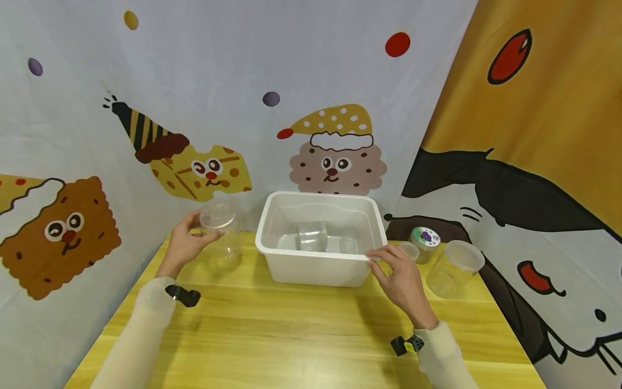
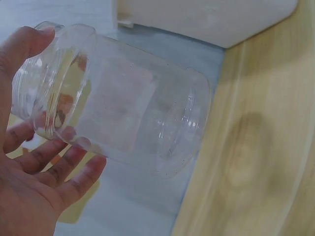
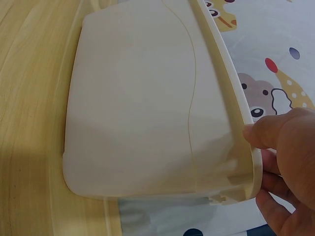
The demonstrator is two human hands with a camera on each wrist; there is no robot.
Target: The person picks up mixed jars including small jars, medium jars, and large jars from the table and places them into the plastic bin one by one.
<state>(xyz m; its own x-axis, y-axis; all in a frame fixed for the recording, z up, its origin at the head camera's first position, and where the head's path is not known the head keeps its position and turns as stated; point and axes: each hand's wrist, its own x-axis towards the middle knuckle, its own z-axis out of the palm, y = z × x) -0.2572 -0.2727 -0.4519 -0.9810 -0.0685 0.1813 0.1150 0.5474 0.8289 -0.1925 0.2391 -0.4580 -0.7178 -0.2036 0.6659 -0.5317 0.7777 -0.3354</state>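
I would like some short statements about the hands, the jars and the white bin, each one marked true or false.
1. The left hand holds a clear jar. True.
2. The right hand holds a jar. False: it grips the rim of the white bin.
3. The white bin is empty. False: clear jars lie inside.
4. A jar with a lid stands on the table right of the bin. True.

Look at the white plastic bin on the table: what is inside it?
Inside the white bin, clear plastic jars stand on its floor; one is plain, and at least one more shows beside it. The near wall hides the front of the floor, so an exact count cannot be given.
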